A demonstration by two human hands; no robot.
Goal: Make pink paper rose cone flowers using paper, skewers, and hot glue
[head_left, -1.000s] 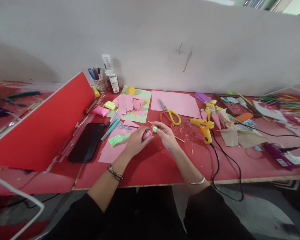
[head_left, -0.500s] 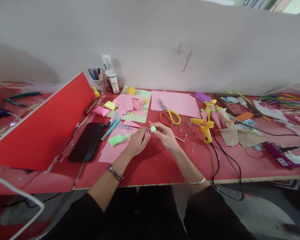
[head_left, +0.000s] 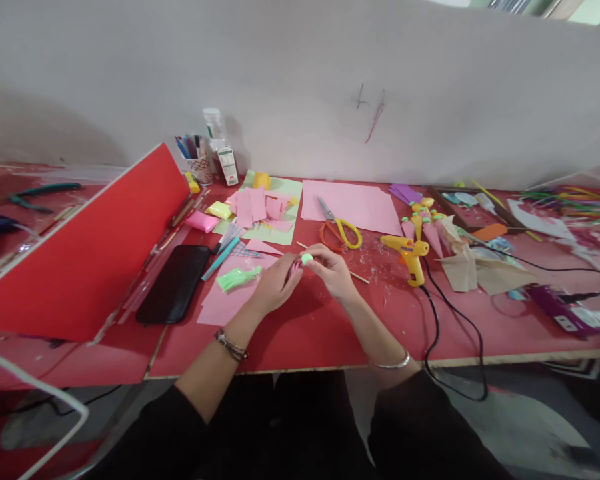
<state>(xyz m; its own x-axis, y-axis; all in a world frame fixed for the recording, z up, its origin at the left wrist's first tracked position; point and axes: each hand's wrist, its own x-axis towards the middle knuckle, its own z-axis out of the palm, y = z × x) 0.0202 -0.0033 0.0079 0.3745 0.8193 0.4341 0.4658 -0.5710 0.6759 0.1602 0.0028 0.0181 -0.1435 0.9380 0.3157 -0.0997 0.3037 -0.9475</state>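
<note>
Both my hands meet over the red table (head_left: pixel 310 333). My left hand (head_left: pixel 273 283) is closed around a small rolled pink paper piece (head_left: pixel 296 268). My right hand (head_left: pixel 330 270) pinches the same piece at its top, where a pale green ball (head_left: pixel 307 258) sits. A thin wooden stick (head_left: pixel 357 277) pokes out to the right of my right hand. A pink paper sheet (head_left: pixel 223 301) with a crumpled green scrap (head_left: pixel 237 278) lies just left of my left hand.
A yellow glue gun (head_left: pixel 411 257) with a black cord stands to the right. Yellow-handled scissors (head_left: pixel 337 227) lie on a pink sheet behind. A black phone (head_left: pixel 173 283), a red board (head_left: pixel 87 250), a pen cup (head_left: pixel 197 160) and several paper cones (head_left: pixel 425 227) surround them.
The pink roll has turned slightly more upright between my fingers, with the green ball now at the top. My hands stay in the same place.
</note>
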